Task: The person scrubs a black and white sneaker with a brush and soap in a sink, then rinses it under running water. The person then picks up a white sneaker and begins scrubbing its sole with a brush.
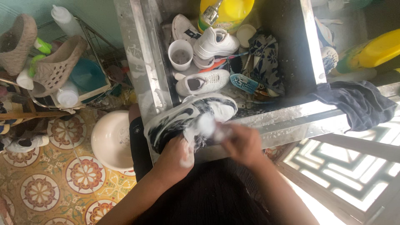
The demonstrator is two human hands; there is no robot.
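The left hand (pixel 177 154) cups the heel end of a black-and-white sneaker (pixel 187 118) from below, fingers wrapped on its foam-covered side. The shoe rests across the front rim of a stainless steel sink (pixel 291 118), toe pointing away from the left fingers toward the right. The right hand (pixel 243 143) is closed around something small and lathered, pressed against the sneaker's side; motion blur and suds hide what it is, so I cannot tell what those fingers grip.

Just beyond the fingertips, inside the basin, a white sneaker (pixel 203 82) lies on its side, and a second white sneaker (pixel 214 43) sits above it, sole partly showing. Left of that pair stands a white plastic cup (pixel 180 54) holding grey water. Right of them lie a blue scrubbing brush (pixel 244 83) and a crumpled dark floral cloth (pixel 266 62). Farthest back, a round yellow detergent bottle (pixel 227 12) with a metallic pump and a pale label leans at the basin's far wall.

Right of the right hand, a dark grey rag (pixel 358 102) hangs over the sink's edge, with another yellow bottle (pixel 371 52) beyond it. Left of the left hand, a white plastic basin (pixel 110 139) sits on patterned floor tiles (pixel 41 183), and farther off a wire rack (pixel 89 37) carries beige perforated clogs (pixel 56 66) and white squeeze bottles (pixel 64 18).
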